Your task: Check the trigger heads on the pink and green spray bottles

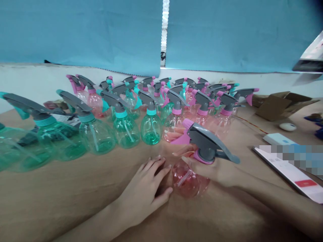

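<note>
Blue cloth (80,33) hung across the far side above a white wall (15,80), and a wood-coloured table (50,201) spread out below it. Green spray bottles (151,131) stood upright in a row from the left edge toward the middle, while pink-collared bottles (202,116) carried the front row on to the right, with more crowded at the far side. Most front nozzles pointed left, perhaps because standing them alike let them sit closer together.

Near the middle, in front of that row, was a pink spray bottle (188,183) with a grey head. Its right hand (212,171) support came at the neck and shoulder: the fingers curled around there, probably because the narrow part gave a surer hold than the round body. Whether the base rested on the wood, I could not tell.

Just left of it, the left hand (148,190) lay palm down, fingers loosely spread and holding nothing, seemingly resting there to stay close to the bottle. Farther right sat a cardboard box (274,106), a white rounded object (287,126) and a flat device (285,169), well apart from both hands
</note>
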A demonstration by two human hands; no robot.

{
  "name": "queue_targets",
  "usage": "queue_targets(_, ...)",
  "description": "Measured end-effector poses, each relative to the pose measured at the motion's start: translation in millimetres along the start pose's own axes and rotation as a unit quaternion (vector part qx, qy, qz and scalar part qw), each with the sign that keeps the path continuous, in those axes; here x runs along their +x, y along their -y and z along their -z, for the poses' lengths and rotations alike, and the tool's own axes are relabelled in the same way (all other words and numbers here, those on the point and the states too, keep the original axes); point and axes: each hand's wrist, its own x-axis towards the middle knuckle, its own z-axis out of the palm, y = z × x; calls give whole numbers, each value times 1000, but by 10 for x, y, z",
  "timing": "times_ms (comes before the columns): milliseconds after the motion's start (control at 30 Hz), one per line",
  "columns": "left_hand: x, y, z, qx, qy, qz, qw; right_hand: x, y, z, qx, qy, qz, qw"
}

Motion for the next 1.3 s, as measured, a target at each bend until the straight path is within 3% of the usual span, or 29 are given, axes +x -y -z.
queue_targets(500,-14,-11,-7,3,-5,1,1000,23,71,-25,6,-10,-23,1000)
queue_targets(1300,1,-12,10,0,5,2,1000,10,123,25,7,14,5,1000)
